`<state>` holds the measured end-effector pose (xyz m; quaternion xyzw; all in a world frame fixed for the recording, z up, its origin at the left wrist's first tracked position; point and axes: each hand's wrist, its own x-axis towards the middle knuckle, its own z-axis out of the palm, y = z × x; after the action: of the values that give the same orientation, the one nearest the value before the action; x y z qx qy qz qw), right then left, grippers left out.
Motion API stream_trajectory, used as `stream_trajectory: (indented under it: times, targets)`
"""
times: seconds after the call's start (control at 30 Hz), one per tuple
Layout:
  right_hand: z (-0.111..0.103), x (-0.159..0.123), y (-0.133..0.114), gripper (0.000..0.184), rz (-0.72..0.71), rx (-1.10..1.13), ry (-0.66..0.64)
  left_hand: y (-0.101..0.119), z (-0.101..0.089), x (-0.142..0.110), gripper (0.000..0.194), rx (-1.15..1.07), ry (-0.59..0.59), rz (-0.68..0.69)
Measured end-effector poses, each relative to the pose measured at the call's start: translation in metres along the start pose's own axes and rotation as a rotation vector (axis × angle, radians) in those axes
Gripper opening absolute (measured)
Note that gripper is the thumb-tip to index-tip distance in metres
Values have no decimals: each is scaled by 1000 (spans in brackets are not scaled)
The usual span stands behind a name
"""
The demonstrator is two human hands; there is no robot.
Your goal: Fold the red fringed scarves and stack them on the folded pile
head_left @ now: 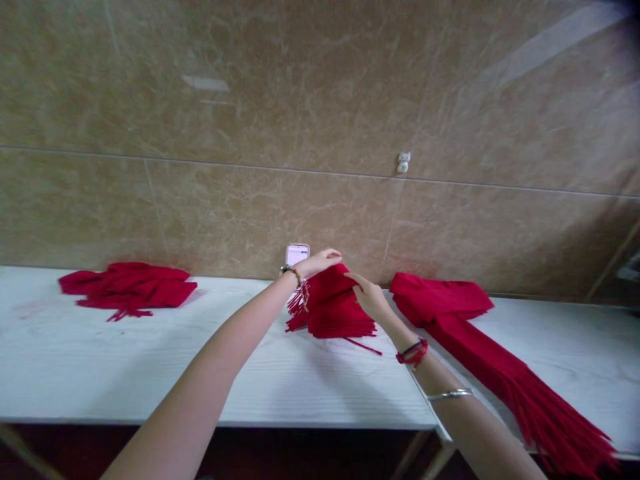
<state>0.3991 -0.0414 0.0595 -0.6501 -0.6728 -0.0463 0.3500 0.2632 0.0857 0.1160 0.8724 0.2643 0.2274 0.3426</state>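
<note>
Two bare forearms (200, 367) reach in from the foreground, the left wrist ringed with beads and the right with a red braided band (413, 353) and a silver bangle (451, 395), as a person works over a folded red fringed cloth (336, 300) at the middle of a white bench (280, 400). The hands are apart: the left hand (323, 260) hovers at the cloth's upper left edge, fingers loosely parted and nothing seen clamped between them, while the right hand (369, 293) lies along the upper right edge, its fingertips at the fabric; whether they pinch it cannot be told. The step in hand looks like folding or straightening the piece, and the next move seems to call for a light touch from both hands, keeping the layers square and the tassels gathered. The cloth is deep red, soft and layered, its fringe spilling on the left and along the near edge, where one strand (364, 346) strays alone across the wood. A lit phone (298, 252) shows partly hidden behind the left hand. A rumpled red cloth (143, 287) lies to the left; at right, a long red scarf (490, 353) trails its tassels toward the bench's near edge.
</note>
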Motion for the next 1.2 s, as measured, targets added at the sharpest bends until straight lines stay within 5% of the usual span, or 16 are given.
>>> stream_trajectory:
  times: [0.1, 0.2, 0.37, 0.5, 0.7, 0.9, 1.07, 1.2]
  targets:
    - [11, -26, 33, 47, 90, -117, -84, -4, 33, -12, 56, 188, -89, 0]
    - [19, -37, 43, 49, 36, -188, -88, -17, 49, -38, 70, 480, -173, 31]
    - [15, -22, 27, 53, -24, -257, -142, -27, 47, -69, 50, 738, -33, 108]
    - [10, -14, 15, 44, -20, -342, -226, -26, 42, -72, 39, 921, -39, 85]
    - [9, -17, 18, 48, 39, -362, -205, -23, 48, -68, 45, 898, -102, 114]
    - [11, -21, 26, 51, -25, -259, -170, -13, 55, -61, 39, 1027, 52, 81]
    - [10, -22, 32, 55, -79, -123, 44, 10, 47, -63, 36, 1032, 149, 181]
    - [15, -33, 44, 61, -130, -114, 29, 9, 62, -78, 41, 1040, 10, 236]
